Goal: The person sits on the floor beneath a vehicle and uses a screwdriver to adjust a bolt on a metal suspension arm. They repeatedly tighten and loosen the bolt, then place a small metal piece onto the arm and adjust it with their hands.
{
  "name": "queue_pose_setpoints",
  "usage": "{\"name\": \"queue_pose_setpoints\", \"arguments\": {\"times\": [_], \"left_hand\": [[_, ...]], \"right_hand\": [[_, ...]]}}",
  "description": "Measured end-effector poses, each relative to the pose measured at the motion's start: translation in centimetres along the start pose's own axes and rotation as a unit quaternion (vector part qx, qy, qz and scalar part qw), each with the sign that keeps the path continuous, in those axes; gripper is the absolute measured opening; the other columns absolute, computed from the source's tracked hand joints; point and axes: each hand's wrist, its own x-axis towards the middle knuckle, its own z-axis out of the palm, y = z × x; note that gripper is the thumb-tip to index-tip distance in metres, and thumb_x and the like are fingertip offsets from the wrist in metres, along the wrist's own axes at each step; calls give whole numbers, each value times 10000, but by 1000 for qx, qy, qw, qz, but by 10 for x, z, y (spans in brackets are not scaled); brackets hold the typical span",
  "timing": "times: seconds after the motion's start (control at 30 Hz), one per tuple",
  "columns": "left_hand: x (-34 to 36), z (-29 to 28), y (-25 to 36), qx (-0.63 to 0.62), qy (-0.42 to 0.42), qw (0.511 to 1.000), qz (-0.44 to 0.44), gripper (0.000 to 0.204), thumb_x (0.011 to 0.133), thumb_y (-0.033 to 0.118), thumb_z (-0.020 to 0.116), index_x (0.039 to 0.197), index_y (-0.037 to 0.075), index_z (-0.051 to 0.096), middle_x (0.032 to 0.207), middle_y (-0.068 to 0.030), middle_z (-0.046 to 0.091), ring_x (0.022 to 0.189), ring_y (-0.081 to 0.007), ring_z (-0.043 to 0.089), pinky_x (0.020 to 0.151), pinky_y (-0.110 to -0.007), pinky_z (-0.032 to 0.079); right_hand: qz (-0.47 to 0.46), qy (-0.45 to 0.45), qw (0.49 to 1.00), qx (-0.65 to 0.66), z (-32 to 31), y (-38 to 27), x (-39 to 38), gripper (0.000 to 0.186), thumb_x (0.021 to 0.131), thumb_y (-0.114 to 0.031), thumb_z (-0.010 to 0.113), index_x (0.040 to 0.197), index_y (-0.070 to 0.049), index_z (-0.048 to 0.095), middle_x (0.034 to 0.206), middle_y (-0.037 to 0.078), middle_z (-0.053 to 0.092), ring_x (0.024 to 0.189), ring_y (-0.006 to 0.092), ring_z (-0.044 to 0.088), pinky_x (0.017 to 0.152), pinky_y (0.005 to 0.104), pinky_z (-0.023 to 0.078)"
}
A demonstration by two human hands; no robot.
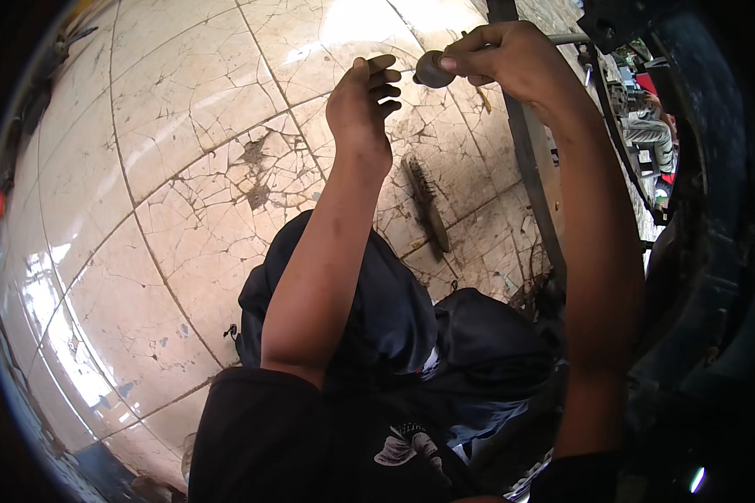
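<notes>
My right hand [512,63] reaches up to the far right, thumb and fingers closed on a dark, rounded, knob-like part [434,70]. Its exact kind is unclear, and the fingers cover its right side. To the left of that part, a little apart from it, my left hand [365,105] is raised with its fingers loosely bent and spread, holding nothing. On the floor below the hands lies a worn wire brush [426,205], its bristles showing along one side.
Cracked, stained cream tiles [201,168] cover the floor, with bright glare at the far edge. A dark metal bar [535,184] runs along my right, beside black machinery [696,251]. Another person [650,134] sits farther off at the right. My bent knees [369,293] are below my arms.
</notes>
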Motion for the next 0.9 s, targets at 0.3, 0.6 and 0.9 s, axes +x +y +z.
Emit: {"name": "queue_pose_setpoints", "arguments": {"times": [0.3, 0.6, 0.9], "left_hand": [[-1, 7, -9, 12, -16, 1000, -20, 363, 1130, 318, 538, 1192, 42, 766, 1007, -42, 738, 913, -150, 628, 844, -292, 487], [2, 4, -8, 11, -39, 999, -12, 411, 1105, 387, 539, 1174, 47, 762, 1004, -53, 749, 915, -169, 622, 874, -321, 479], [-2, 6, -5, 2, -31, 999, -7, 375, 1070, 336, 536, 1154, 47, 759, 989, -62, 750, 889, -171, 634, 854, -316, 484]], "right_hand": [[-19, -8, 998, 53, -3, 10, 18, 291, 815, -258, 947, 986, -59, 821, 887, 57, 787, 827, 152, 717, 816, 326, 555], [-22, -69, 988, 135, -10, 7, 32, 228, 806, -123, 928, 953, 9, 813, 835, 114, 787, 743, 177, 732, 688, 275, 566], [-71, -91, 984, 134, -16, 4, 30, 196, 814, -104, 909, 899, 38, 804, 792, 97, 770, 692, 147, 688, 645, 279, 539]]}}
